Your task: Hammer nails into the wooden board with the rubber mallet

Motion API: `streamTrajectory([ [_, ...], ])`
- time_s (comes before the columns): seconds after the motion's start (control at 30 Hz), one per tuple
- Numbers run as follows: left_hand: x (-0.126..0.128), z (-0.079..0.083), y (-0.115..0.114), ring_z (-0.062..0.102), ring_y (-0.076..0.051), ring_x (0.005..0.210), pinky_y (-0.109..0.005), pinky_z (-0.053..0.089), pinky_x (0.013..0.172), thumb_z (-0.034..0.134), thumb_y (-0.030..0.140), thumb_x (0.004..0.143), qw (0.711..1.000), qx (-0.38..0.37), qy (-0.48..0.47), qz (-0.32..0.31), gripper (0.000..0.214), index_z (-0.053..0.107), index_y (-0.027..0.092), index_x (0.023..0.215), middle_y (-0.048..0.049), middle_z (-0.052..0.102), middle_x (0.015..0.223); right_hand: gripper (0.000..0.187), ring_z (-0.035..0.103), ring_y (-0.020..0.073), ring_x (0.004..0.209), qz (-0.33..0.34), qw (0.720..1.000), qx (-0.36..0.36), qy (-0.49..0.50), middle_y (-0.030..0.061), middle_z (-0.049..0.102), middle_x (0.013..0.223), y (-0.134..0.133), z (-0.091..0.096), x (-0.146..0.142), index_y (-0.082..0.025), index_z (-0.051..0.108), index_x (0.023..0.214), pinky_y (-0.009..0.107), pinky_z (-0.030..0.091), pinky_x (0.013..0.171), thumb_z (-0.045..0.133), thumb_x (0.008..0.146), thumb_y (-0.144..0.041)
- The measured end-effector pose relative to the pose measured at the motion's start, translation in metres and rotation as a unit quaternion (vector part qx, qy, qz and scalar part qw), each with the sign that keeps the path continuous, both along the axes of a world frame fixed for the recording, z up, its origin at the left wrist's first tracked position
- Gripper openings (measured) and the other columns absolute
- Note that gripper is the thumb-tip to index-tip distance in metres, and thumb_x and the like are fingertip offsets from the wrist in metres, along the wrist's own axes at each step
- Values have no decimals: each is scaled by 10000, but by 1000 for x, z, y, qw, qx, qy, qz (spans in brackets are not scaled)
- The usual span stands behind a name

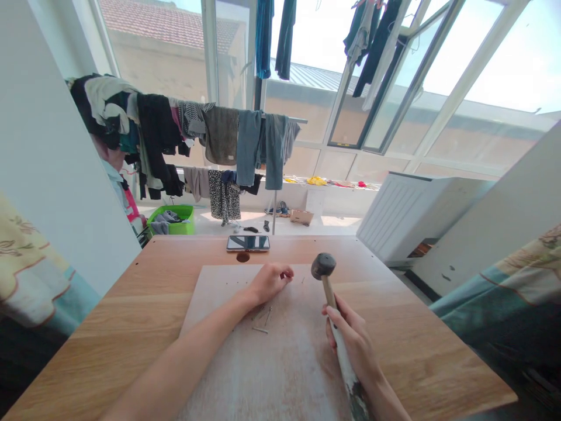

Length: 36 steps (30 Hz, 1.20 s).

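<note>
My right hand (350, 330) is wrapped round the pale, worn handle of a mallet with a black head (324, 265). The mallet's head is raised at the right of a pale wooden board (280, 374). Over the board's far part, my left hand (272, 282) has its fingers curled in a pinch; whatever they hold is too small or hidden to make out. Several loose nails (260, 330) lie on the board close to my left wrist. Between my left hand and the mallet head, a thin nail (302, 279) shows at the board's far right.
The board rests on a wooden table (109, 345). A phone (248, 243) lies near the table's far edge, beside a round hole (242, 257). Beyond are a laundry rack with clothes (221, 134), a green basket (187, 219) and a white ribbed cabinet-like thing (394, 210).
</note>
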<state>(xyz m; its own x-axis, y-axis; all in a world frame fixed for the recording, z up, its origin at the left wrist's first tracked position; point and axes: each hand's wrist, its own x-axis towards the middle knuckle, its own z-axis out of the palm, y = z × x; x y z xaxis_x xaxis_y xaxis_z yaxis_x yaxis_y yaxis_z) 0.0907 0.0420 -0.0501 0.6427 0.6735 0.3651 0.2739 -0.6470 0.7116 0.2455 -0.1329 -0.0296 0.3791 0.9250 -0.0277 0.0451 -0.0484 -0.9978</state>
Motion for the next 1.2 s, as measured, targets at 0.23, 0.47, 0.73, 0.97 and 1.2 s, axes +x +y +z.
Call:
streamTrajectory([
  [0.23,2,-5,2,688,-148,765,-249,510,777,663,128,794,999,-50,-10,14,227,703,183,1011,-10,762,825,374,345,79,355,48,999,20,4,-95,414,449,5,15,-11,-175,589,990,197,279,345,588,861,-526],
  [0.47,4,-8,3,680,-145,724,-252,506,754,691,104,768,998,-45,-26,19,316,689,179,1075,-4,764,795,378,347,85,345,95,995,7,-11,-99,436,445,8,2,-24,-173,578,1044,194,307,338,558,881,-513],
  [0.73,4,-6,2,680,-143,714,-236,503,731,691,112,765,998,-53,-36,17,302,691,173,1060,-3,758,779,392,349,76,354,95,995,32,-9,-103,417,460,3,9,-28,-152,575,1043,189,318,358,555,876,-507],
  [0.97,5,-7,3,655,-128,671,-221,472,700,700,98,758,998,-46,-33,21,323,699,171,1072,11,744,742,449,376,77,368,100,994,19,-31,-92,442,524,3,6,-28,-131,575,1146,197,336,372,542,884,-493],
  [1.2,4,-7,2,665,-130,685,-219,471,706,707,97,761,998,-50,-38,16,304,698,169,1055,7,756,762,435,374,83,373,93,995,29,-39,-83,449,507,3,6,-30,-136,609,1106,203,333,376,538,882,-502],
])
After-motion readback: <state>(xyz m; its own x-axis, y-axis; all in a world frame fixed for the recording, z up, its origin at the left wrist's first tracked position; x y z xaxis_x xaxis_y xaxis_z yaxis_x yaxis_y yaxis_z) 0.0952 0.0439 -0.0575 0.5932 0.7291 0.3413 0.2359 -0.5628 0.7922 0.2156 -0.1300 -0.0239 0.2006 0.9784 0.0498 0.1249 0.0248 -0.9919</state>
